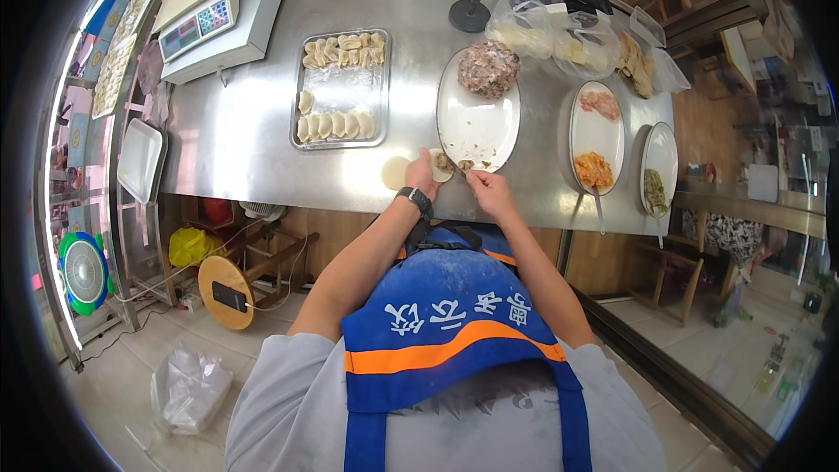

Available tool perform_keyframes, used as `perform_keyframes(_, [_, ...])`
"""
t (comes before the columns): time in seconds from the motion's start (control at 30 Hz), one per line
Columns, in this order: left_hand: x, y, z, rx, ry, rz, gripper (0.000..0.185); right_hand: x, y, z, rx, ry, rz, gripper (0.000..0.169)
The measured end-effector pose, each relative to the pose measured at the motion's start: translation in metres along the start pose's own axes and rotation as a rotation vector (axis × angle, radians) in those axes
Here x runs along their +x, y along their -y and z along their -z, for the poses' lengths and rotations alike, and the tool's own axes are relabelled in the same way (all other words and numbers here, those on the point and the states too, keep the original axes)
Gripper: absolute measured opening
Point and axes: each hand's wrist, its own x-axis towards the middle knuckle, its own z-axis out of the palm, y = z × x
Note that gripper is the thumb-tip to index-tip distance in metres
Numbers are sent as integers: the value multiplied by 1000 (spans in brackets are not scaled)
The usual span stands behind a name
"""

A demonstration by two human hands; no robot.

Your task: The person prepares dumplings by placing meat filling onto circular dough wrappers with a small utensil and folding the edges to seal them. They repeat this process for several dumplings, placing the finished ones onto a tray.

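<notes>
On the fingers of my left hand (421, 174) lies a round dumpling wrapper (446, 176) with a dab of meat filling (443, 162) on it. My right hand (491, 195) grips a thin filling tool (462, 171), its tip close to the wrapper; its exact shape is too small to tell. Beside my left hand, another flat wrapper (394, 174) rests on the steel table. Just beyond both hands sits a white oval plate (477, 121), with a large mound of minced filling (488, 69) at its far end and scraps near its front rim.
A metal tray (344, 93) carries rows of dumplings (336, 126). Two oval plates (598, 131) (657, 144) with other fillings stand right. A scale (200, 19) occupies the far left; a phone stand (469, 13) and plastic bags (521, 23) are at the back. The table's front edge (314, 203) runs below my wrists.
</notes>
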Motion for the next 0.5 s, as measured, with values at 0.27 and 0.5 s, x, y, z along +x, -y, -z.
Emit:
perform_keyframes(0.27, [0, -6, 18, -280, 24, -26, 44, -32, 37, -16, -302, -97, 348, 25])
perform_keyframes(0.5, [-15, -14, 3, -287, 78, -10, 43, -51, 56, -4, -188, -109, 342, 24])
